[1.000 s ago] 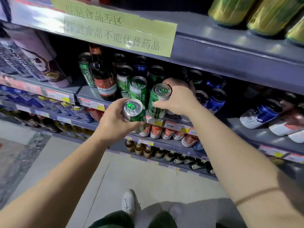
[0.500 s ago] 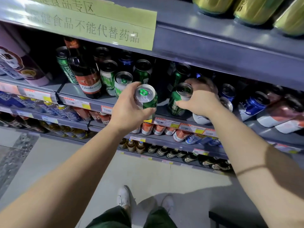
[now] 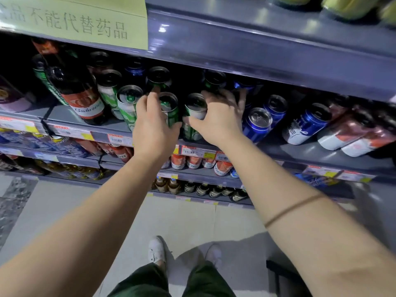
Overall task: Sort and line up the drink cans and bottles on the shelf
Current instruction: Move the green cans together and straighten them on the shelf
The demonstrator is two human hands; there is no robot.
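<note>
two green cans at shelf (image 3: 111,127) front, side by side. left hand (image 3: 153,125) wrapped round the left green can (image 3: 170,110), right hand (image 3: 218,118) gripping the right green can (image 3: 194,108). crowded by budweiser bottle (image 3: 83,97) at 9 o'clock, two blue cans (image 3: 257,123) at 3 o'clock, more green cans behind.

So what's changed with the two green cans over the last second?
The left hand has carried its green can from off the shelf edge in among the row, still gripping it. The right hand has slid the other green can along to sit beside it. The brown bottle and blue cans stayed put.
</note>
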